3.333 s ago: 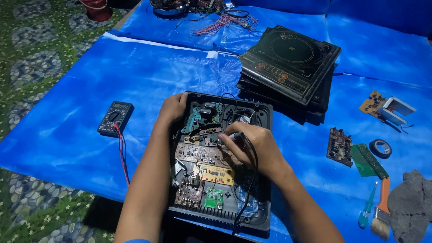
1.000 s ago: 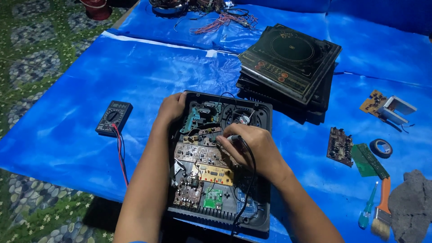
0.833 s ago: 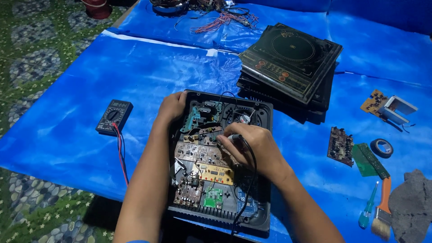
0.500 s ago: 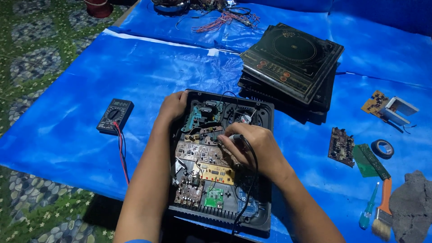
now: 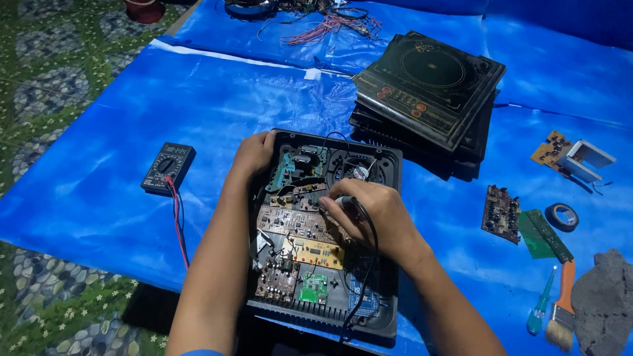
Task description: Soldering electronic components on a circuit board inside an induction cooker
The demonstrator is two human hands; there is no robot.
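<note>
my right hand [image 5: 369,217] hides the probe tip and the boards beneath it | my left hand [image 5: 254,153] covers the open cooker's [image 5: 330,231] far-left corner | grey cloth [image 5: 606,303] cut by the right edge | wire tangle [image 5: 330,23] cut by the top edge, too small to sort

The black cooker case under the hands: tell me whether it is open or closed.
Open. The black cooker case has no top cover; its circuit boards and fan lie exposed.
</note>
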